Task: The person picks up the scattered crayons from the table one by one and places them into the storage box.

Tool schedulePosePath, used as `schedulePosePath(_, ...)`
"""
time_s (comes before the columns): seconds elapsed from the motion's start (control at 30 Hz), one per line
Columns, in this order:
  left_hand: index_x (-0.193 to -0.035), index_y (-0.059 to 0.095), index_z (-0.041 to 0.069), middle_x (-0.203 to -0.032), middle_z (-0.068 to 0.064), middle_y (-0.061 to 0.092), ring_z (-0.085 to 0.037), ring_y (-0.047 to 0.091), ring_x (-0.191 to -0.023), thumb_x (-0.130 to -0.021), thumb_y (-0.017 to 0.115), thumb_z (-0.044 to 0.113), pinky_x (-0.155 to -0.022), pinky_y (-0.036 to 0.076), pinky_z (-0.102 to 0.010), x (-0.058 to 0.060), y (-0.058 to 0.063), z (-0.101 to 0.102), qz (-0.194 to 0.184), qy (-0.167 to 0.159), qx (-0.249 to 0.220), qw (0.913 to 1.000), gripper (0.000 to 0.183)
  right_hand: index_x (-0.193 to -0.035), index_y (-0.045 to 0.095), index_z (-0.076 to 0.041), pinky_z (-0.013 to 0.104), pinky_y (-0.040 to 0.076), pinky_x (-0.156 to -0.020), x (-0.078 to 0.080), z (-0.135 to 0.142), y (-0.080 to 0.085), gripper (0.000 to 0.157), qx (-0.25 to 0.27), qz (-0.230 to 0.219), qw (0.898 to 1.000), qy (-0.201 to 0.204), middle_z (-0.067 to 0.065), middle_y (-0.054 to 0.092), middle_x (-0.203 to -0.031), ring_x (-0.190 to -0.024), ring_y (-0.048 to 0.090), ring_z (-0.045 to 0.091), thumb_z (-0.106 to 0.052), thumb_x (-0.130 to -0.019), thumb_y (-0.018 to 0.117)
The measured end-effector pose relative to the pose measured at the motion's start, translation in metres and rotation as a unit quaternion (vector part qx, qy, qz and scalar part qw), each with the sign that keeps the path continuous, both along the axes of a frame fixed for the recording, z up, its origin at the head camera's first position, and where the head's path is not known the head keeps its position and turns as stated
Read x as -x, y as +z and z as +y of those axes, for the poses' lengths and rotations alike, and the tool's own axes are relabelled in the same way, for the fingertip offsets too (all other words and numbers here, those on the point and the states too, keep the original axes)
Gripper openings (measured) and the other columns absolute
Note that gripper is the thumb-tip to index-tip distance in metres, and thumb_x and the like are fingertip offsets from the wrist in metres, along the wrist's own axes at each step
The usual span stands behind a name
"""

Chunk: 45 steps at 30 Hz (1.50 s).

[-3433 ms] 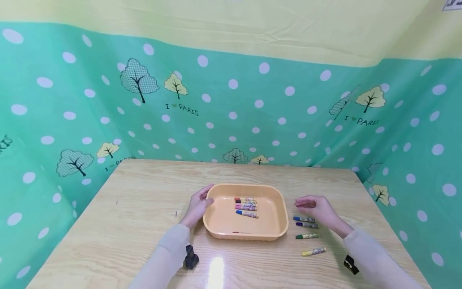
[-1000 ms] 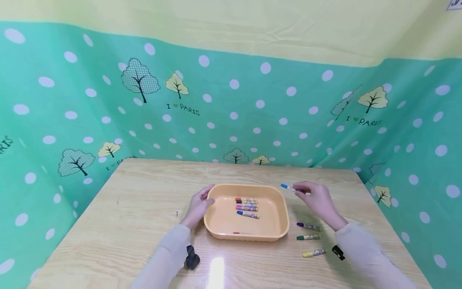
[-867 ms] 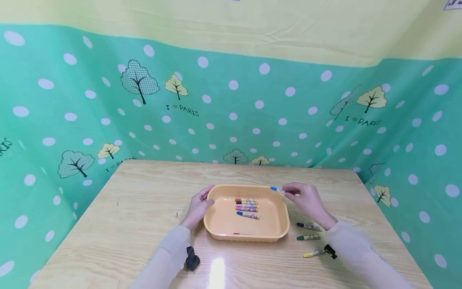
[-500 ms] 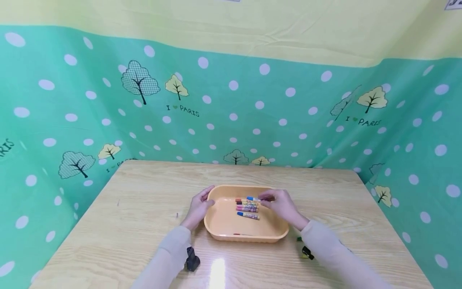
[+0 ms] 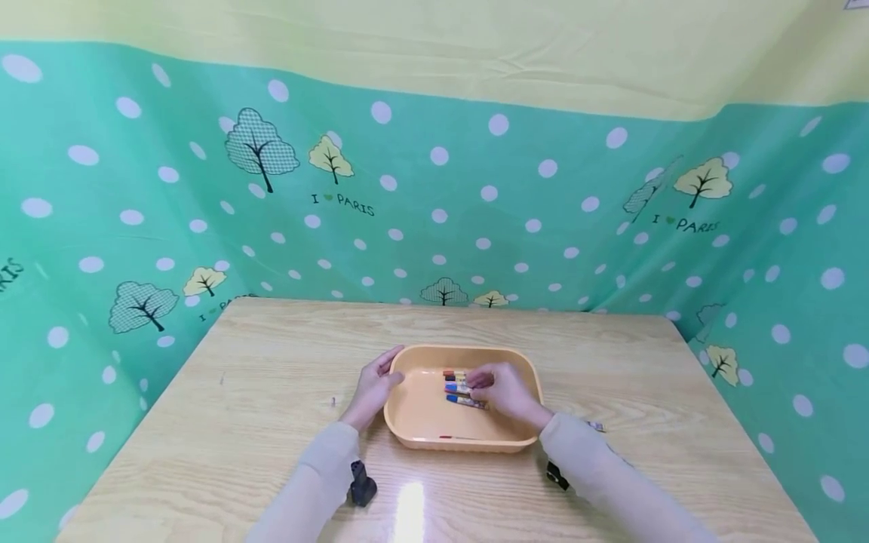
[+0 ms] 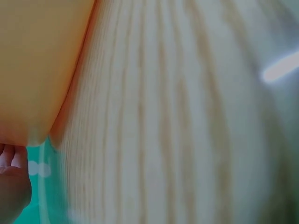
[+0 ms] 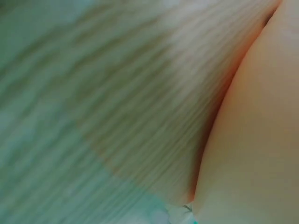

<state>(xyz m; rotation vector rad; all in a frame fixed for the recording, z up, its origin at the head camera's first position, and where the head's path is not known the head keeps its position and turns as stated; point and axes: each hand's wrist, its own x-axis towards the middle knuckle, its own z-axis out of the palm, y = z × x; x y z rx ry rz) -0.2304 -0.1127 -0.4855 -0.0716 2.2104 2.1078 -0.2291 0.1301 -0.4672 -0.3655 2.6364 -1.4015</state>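
Observation:
A peach plastic tray (image 5: 424,422) sits on the wooden table. My left hand (image 5: 370,391) grips its left rim, thumb inside and fingers along the outer wall; the left wrist view shows part of that hand (image 6: 14,184) against the tray's side (image 6: 42,70). Inside the tray, my right hand (image 5: 508,394) pinches the rear end of a blue-tipped crayon (image 5: 456,388) low over the others. Orange-tipped (image 5: 451,372) and black-tipped (image 5: 451,378) crayons lie behind it, a darker blue one (image 5: 465,401) in front. The pink crayons are mostly covered. The right wrist view shows no fingers.
Right of the tray, one crayon's end (image 5: 596,426) shows past the right sleeve (image 5: 597,460), which covers that area. A red tip (image 5: 446,437) shows at the tray's front wall. Black wrist devices hang under both sleeves. A polka-dot curtain (image 5: 462,173) surrounds the table (image 5: 271,362).
My right hand has picked up the blue-tipped crayon from the table at right and carried it leftward over the rim, down among the crayons in the tray. My left hand has stayed on the rim.

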Motion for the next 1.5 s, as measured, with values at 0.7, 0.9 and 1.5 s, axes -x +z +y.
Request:
schedulePosePath(0.7,-0.137,0.041,0.007,-0.139,-0.017,0.043,-0.029,0.043,-0.127,-0.083,0.05,-0.003,-0.101,0.042,-0.033,0.003,0.0,-0.001,0.005,-0.003,0.002,1.0,0.056,-0.096,0.068,-0.002,0.026,0.057,-0.073,-0.001,0.0,0.005,0.021,0.003,-0.029,1.0,-0.006,0.005,0.069,-0.088,-0.081,0.064,0.014,0.003,-0.076,0.067)
schedulePosePath(0.9,-0.137,0.042,0.006,-0.139,-0.018,0.043,-0.03,0.043,-0.127,-0.083,0.05,-0.005,-0.101,0.042,-0.033,0.003,-0.002,0.0,0.006,0.0,-0.001,1.0,0.055,-0.104,0.066,-0.001,0.026,0.056,-0.077,-0.002,0.001,0.007,0.027,0.03,-0.034,0.999,0.0,0.008,0.069,-0.094,-0.085,0.064,0.016,-0.001,-0.077,0.067)
schedulePosePath(1.5,-0.136,0.043,0.007,-0.137,-0.018,0.045,-0.03,0.045,-0.125,-0.082,0.05,-0.004,-0.101,0.042,-0.034,0.003,-0.002,0.001,-0.004,0.008,0.003,1.0,0.056,-0.111,0.061,0.005,0.024,0.055,-0.081,-0.013,0.03,0.033,0.035,0.124,-0.029,0.992,-0.018,0.019,0.065,-0.107,-0.091,0.066,0.017,-0.007,-0.078,0.068)
